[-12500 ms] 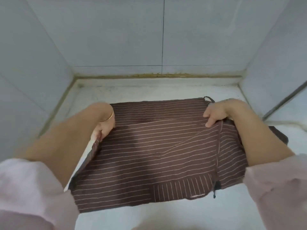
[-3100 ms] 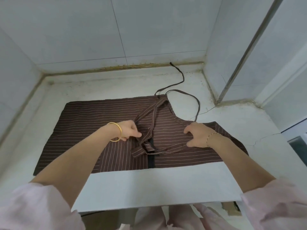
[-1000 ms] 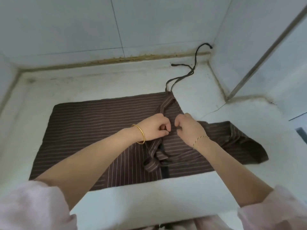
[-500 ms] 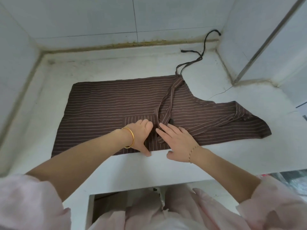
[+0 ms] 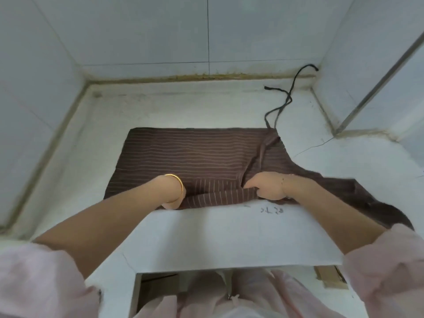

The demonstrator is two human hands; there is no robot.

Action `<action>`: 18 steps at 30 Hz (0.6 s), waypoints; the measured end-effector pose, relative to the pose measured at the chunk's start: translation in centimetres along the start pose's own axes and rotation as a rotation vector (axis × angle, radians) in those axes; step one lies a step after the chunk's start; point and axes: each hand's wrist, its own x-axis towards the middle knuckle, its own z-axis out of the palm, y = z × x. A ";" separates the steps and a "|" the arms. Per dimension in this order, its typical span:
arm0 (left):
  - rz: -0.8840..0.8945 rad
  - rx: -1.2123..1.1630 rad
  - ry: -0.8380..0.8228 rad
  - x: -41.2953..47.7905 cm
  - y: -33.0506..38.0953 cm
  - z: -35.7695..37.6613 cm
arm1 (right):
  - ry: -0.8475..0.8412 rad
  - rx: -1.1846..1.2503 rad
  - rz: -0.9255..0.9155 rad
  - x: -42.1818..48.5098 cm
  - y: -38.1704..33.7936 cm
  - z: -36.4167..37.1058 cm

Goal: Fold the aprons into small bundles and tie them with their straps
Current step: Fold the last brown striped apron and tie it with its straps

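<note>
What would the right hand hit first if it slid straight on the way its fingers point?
The right hand pinches the near fold of the apron, fingers pointing toward the person's left. More of that fold lies first in line, then probably the left hand at the same edge; depth unclear.

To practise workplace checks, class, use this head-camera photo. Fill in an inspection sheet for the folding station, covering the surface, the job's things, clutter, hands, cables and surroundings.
Surface: white counter, cracked at the right, with dark scribbles near the front edge.
Job's things: one brown striped apron lies spread out, its near edge raised into a fold; its thin dark strap trails to the back right corner.
Clutter: nothing seen on the counter; a brownish scrap lies below it.
Hands: right hand pinches the fold; left hand is at the same edge, fingers hidden.
Cables: nothing seen.
Surroundings: pale tiled walls on three sides.
</note>
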 end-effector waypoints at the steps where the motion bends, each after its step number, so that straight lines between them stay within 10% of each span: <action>1: 0.002 0.016 -0.024 -0.5 -0.8 -0.6 | -0.081 0.043 -0.006 -0.5 0.0 -1.1; 8: -0.020 -0.154 -0.222 -2.0 -6.7 -5.1 | -0.338 0.378 0.091 -0.3 1.9 -7.5; 18: -0.229 -0.322 0.364 8.4 -10.0 -4.4 | 0.003 -0.036 0.277 9.7 4.4 -10.3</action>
